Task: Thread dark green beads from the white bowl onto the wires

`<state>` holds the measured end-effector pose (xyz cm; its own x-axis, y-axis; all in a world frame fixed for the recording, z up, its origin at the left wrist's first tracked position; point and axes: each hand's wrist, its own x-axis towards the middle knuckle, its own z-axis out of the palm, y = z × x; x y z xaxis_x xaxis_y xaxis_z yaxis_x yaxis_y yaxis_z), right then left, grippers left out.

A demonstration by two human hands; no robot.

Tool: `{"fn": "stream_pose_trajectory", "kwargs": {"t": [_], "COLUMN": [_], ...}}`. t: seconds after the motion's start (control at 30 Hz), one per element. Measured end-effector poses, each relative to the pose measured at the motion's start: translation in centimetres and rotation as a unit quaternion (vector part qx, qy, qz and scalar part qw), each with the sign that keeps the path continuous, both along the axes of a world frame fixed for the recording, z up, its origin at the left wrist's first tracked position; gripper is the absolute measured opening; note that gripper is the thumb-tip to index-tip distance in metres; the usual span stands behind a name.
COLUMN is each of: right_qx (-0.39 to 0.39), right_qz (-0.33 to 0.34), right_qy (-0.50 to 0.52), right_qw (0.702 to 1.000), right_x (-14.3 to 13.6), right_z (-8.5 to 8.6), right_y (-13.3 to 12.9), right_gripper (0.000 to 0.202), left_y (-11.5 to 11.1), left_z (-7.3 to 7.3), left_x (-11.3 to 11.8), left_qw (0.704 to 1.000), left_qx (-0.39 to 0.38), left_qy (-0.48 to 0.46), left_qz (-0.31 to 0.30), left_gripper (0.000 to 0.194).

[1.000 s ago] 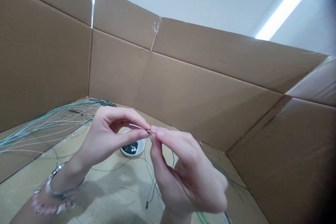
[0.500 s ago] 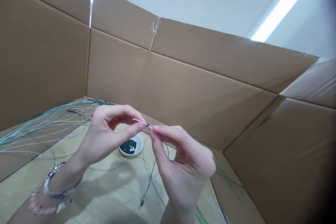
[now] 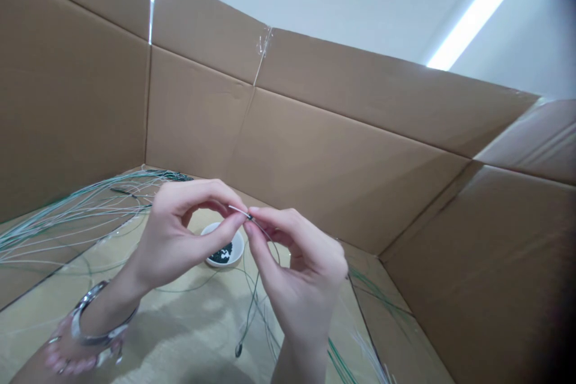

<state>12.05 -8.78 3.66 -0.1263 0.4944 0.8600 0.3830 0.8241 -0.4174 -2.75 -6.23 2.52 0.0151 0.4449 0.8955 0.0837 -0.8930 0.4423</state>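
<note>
My left hand (image 3: 189, 234) and my right hand (image 3: 299, 276) meet tip to tip above the work surface, each with thumb and forefinger pinched. Between them is a thin wire, its white end (image 3: 236, 210) sticking out over my left fingertips. A tiny dark piece (image 3: 250, 216) sits around the wire where the fingertips meet. From there the wire curves down behind my right thumb. Partly hidden behind my left thumb stands a white bowl (image 3: 239, 247) holding small dark green pieces (image 3: 220, 254).
Many green and white wires (image 3: 67, 210) lie along the left side. Green wires (image 3: 342, 363) lie at the lower right, and a wire with a dark oval end (image 3: 238, 350) is at front. Cardboard walls (image 3: 342, 162) enclose the surface (image 3: 180, 336).
My right hand has shifted slightly left, closer to my left hand. The wire's curve now shows more clearly between my right thumb and fingers. Both hands keep their pinch.
</note>
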Motion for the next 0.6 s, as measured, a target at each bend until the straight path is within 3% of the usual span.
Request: {"fn": "stream_pose_trajectory", "kwargs": {"t": [0.17, 0.37, 0.5, 0.6], "right_qx": [0.007, -0.01, -0.028, -0.045], "right_qz": [-0.024, -0.074, -0.058, -0.036], "right_qy": [-0.015, 0.014, 0.029, 0.042], "right_qw": [1.0, 0.997, 0.997, 0.997], "right_x": [-0.1, -0.3, -0.2, -0.2], "right_z": [0.1, 0.0, 0.0, 0.0], "right_y": [0.1, 0.0, 0.1, 0.2], "right_gripper": [0.018, 0.009, 0.01, 0.011], "left_y": [-0.1, -0.1, 0.2, 0.6], "left_z": [-0.1, -0.2, -0.2, -0.1], "left_x": [0.0, 0.0, -0.5, -1.0], "left_qw": [0.999, 0.998, 0.994, 0.992], "left_qx": [0.005, -0.053, -0.052, -0.072], "left_qy": [0.016, -0.033, -0.087, -0.062], "left_qz": [0.037, 0.018, -0.035, -0.088], "left_gripper": [0.016, 0.008, 0.007, 0.024]}}
